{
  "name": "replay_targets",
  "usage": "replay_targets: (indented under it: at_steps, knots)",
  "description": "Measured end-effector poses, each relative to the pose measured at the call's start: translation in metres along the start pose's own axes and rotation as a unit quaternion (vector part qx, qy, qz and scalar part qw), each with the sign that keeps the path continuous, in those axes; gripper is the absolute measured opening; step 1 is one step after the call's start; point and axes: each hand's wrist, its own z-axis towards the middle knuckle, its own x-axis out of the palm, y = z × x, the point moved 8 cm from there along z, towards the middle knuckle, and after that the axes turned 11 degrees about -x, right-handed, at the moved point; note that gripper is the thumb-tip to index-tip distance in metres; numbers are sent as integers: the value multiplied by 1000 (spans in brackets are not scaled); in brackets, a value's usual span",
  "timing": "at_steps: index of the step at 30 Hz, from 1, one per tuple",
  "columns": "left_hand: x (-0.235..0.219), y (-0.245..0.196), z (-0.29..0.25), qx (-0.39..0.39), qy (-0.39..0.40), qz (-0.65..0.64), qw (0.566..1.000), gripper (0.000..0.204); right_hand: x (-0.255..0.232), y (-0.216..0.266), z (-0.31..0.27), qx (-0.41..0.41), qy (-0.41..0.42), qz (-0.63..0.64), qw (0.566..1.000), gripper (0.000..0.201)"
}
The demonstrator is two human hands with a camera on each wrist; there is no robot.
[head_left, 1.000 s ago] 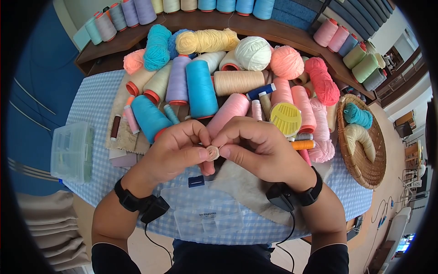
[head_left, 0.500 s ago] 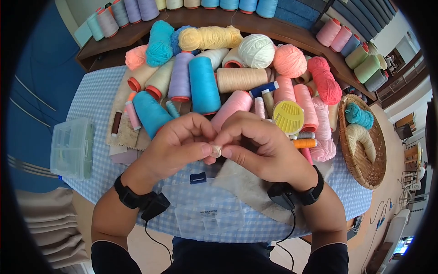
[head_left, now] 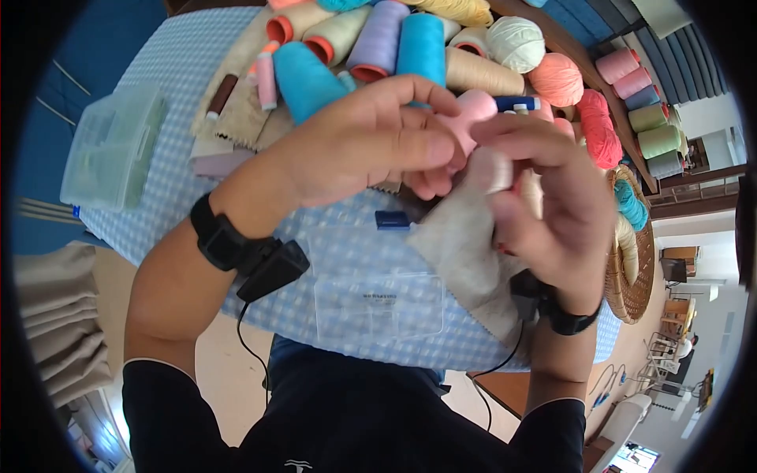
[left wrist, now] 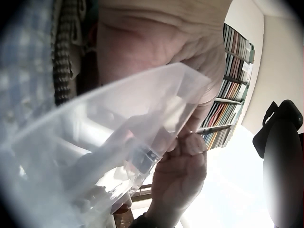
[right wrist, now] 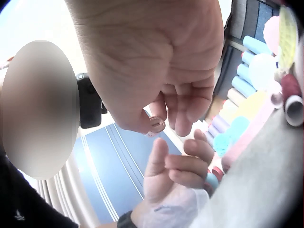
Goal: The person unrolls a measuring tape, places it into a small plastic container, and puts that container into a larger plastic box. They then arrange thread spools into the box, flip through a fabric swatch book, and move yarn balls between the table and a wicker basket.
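Head view: your right hand [head_left: 556, 201] pinches a small, pale, round piece [head_left: 490, 169], blurred, beside your left hand [head_left: 339, 150], its fingers loosely bent. Left wrist view: translucent, straight-edged plastic [left wrist: 71, 128] partly covers your hands. Right wrist view: thumb and finger grip the piece.
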Motion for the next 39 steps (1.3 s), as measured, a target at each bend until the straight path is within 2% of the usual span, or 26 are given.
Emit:
replay_targets:
  at_steps: [1, 2, 4, 6, 8, 10, 14, 19, 29, 35, 39]
  knots:
    - [-4, 0, 0, 18, 6, 11, 1000, 48, -8, 5, -3, 24, -8, -36, 999, 36]
    - [-8, 0, 1, 20, 4, 7, 1000, 48, -7, 13, -2, 32, -49, 40, 998, 35]
    - [-15, 1, 2, 11, -18, 13, 1000, 43, 0, 34, 7, -54, 48, 16, 997, 34]
    - [-18, 2, 2, 9, -20, 8, 1000, 38, 25, 44, 6, -74, 169, 22, 983, 29]
    - [-20, 4, 3, 7, -31, 18, 999, 36, 46, 57, -4, -85, 196, -43, 976, 24]
    - [-19, 5, 3, 11, -30, 21, 999, 36, 69, 60, -15, -70, 285, -78, 953, 24]
    - [-16, 6, 4, 13, -23, 36, 999, 34, 84, 59, -33, -74, 311, -101, 942, 19]
    - [-15, 6, 3, 2, -26, 43, 999, 33, 90, 54, -50, -32, 384, -118, 915, 15]
    - [-17, 9, 5, 4, -14, 43, 999, 31, 102, 56, -55, -28, 401, -169, 900, 13]
    - [-16, 9, 5, 9, -15, 45, 999, 30, 100, 58, -59, -31, 360, -187, 914, 20]
    - [-16, 9, 6, 13, -13, 49, 999, 29, 95, 56, -64, -18, 349, -149, 925, 26]
